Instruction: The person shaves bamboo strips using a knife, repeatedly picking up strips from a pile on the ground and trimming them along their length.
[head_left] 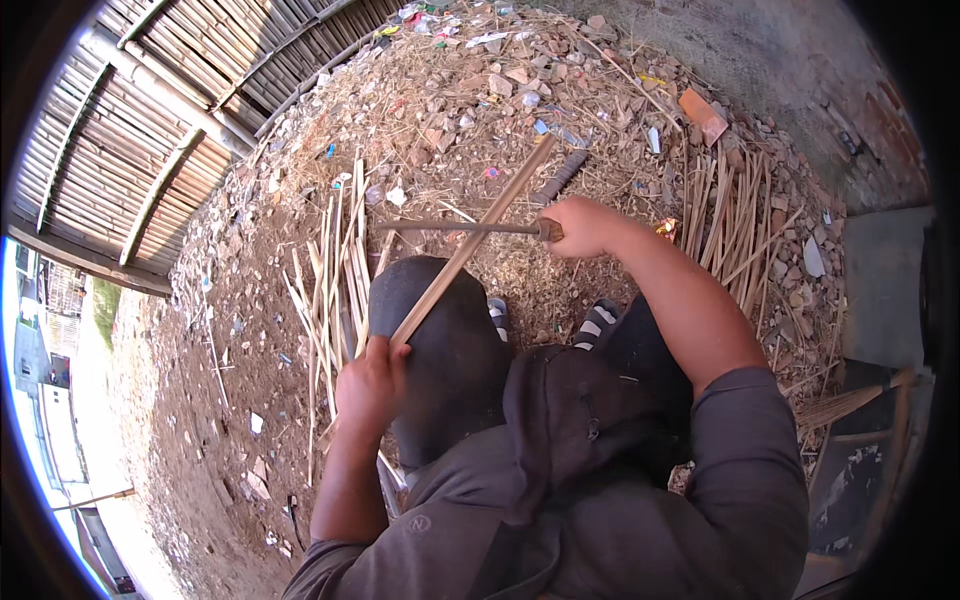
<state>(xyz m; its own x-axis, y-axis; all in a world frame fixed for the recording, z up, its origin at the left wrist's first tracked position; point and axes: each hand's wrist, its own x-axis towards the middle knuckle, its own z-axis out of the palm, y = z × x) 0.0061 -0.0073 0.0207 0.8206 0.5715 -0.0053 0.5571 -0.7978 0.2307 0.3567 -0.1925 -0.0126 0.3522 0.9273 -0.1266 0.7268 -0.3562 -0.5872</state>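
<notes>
My left hand (370,388) is closed round the lower end of a long, flat bamboo strip (432,296), which slants up and to the right across my left knee. In my right hand (582,228) is the wooden handle of a long knife; its thin dark blade (425,226), seen nearly edge-on, points left and crosses the strip above the knee. Whether blade and strip touch, I cannot tell. Just beyond the right hand a dark, ridged rod-like piece (562,178) lies on the ground.
Split strips (325,280) lie to the left of my knee, and another pile (722,215) lies at the right. Rubble and litter (480,90) cover the ground ahead. A bamboo fence (170,120) stands at the upper left, a wall (770,80) at the upper right.
</notes>
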